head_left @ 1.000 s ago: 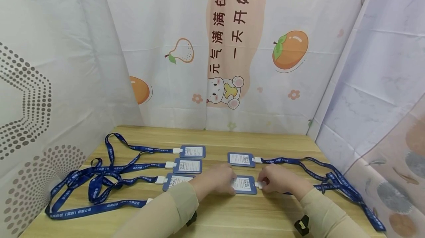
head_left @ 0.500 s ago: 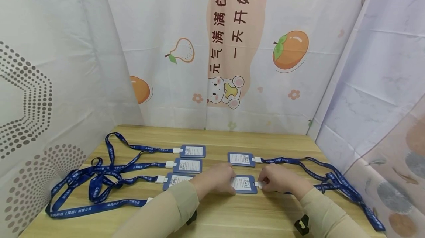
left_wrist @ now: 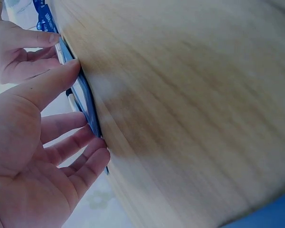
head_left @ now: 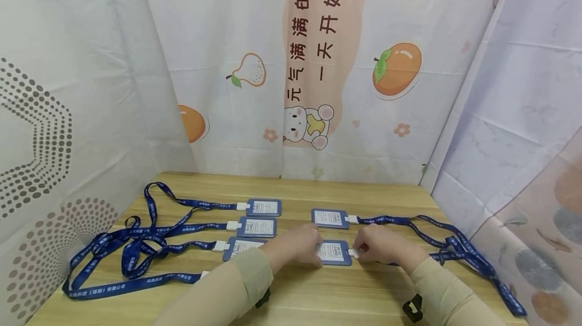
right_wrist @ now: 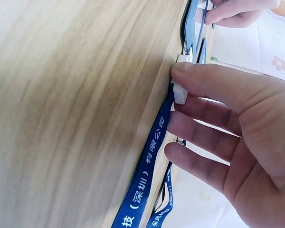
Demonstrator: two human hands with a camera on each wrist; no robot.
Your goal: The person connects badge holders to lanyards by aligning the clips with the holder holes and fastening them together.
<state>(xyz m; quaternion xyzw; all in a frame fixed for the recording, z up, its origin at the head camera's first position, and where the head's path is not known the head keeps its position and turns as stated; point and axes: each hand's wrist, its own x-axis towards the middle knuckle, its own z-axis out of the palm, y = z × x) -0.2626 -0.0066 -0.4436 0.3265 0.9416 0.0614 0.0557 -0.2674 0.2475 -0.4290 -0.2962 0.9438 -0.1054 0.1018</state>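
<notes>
A blue ID card holder with a white card lies flat on the wooden table, right of the middle. My left hand grips its left end; in the left wrist view the thumb is on its near edge and the fingers reach around the far side. At its right end, my right hand pinches the white plastic clip between thumb and forefinger. From that clip a printed dark blue lanyard runs away under the right hand. Part of the holder is hidden by the left hand.
Behind lies another card holder, its lanyard trailing right. Left of it are several holders such as this one, with tangled lanyards spread left. A white curtain stands behind the table.
</notes>
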